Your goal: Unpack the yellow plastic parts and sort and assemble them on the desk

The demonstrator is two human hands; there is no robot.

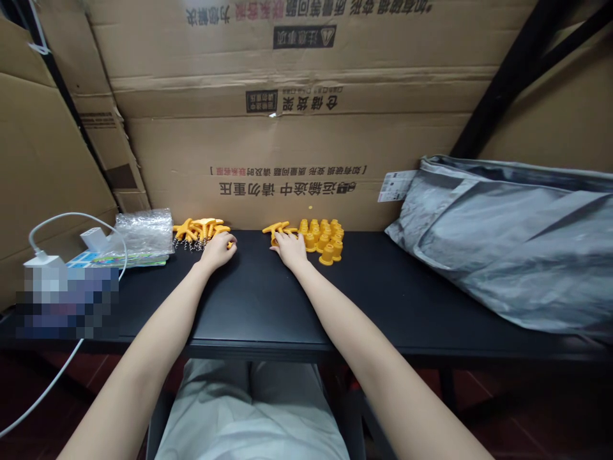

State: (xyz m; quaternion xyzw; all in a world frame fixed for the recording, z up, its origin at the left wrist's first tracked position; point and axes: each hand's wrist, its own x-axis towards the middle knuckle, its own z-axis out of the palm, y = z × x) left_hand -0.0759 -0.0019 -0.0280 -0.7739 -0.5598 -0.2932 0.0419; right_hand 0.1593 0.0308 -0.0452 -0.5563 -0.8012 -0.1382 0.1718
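Note:
My left hand [219, 251] is closed at the right end of a heap of yellow-handled corkscrews [196, 230] with metal spirals. A bit of yellow shows between its thumb and fingers, apparently a corkscrew handle. Further right, my right hand [290, 251] curls its fingers over a yellow cup-shaped piece, partly hidden under the fingertips. Just behind those fingers are more yellow T-shaped handles [276, 227], their lower parts covered by the hand. Several yellow stepped cups [327, 254] stand upright in rows to the right of that hand.
The black table [258, 313] backs onto a cardboard wall [287, 140]. At left lie clear plastic wrap [143, 231], a white charger [45, 271] with its cable, and a blurred-out object. A large grey bag [507, 249] fills the right side.

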